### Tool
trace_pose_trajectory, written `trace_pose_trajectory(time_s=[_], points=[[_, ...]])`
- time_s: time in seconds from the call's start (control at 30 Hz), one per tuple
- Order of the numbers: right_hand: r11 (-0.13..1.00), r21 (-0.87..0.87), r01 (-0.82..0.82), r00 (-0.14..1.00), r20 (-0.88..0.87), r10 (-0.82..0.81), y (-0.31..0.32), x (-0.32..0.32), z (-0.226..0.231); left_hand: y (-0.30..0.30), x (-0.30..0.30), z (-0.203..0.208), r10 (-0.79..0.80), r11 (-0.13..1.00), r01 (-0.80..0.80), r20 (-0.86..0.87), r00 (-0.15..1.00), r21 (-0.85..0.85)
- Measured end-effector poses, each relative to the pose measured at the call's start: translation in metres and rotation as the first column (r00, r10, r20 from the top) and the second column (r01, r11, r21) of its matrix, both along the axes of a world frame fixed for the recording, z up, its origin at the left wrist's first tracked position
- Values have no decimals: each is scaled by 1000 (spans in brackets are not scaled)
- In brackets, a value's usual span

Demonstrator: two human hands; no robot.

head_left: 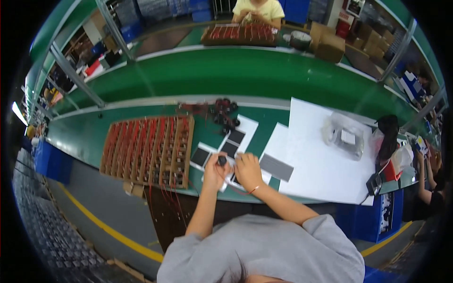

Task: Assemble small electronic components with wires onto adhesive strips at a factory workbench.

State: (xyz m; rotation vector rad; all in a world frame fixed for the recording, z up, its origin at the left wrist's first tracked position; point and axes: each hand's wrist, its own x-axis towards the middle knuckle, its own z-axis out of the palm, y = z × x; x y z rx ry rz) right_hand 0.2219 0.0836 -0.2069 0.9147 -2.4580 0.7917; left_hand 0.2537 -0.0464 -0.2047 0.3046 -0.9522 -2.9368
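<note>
My left hand point(216, 173) is closed around a small black round part point(222, 161), its dark end facing up; a thin red wire seems to trail from it. Close beside it, my right hand point(248, 170) has its fingers bent together over white backing sheets point(248, 125) that bear black rectangular pieces point(229, 148). Whatever its fingertips pinch is too small to make out. A dark grey rectangle point(277, 167) on white backing lies to the right of this hand. Beyond both hands, several black round parts with dark red wires point(224, 113) lie heaped on the green tabletop.
At left, a divided cardboard tray point(190, 141) holds rows of red-wired parts, some wires hanging over its near edge. Large white sheets point(311, 160) cover the right side, under a clear plastic bag point(347, 137). A black adapter point(373, 185) sits near their edge. A co-worker point(264, 8) sits opposite.
</note>
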Motion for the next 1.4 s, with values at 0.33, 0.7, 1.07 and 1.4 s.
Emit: trace_pose_trajectory(time_s=[0.33, 0.7, 1.07, 1.4], points=[[977, -201, 65, 985, 171, -30, -11, -17, 13, -1, -1, 11, -24, 998, 22, -37, 999, -54], [976, -206, 70, 976, 216, -24, -8, -20, 12, -2, -5, 11, -44, 997, 44, -12, 999, -56], [974, -225, 35, 981, 195, 10, -8, -16, 11, -3, -3, 10, -67, 997, 66, -27, 997, -41], [981, -193, 30, 979, 202, 10, -7, -15, 13, -2, -4, 13, -48, 998, 46, -51, 998, -42]])
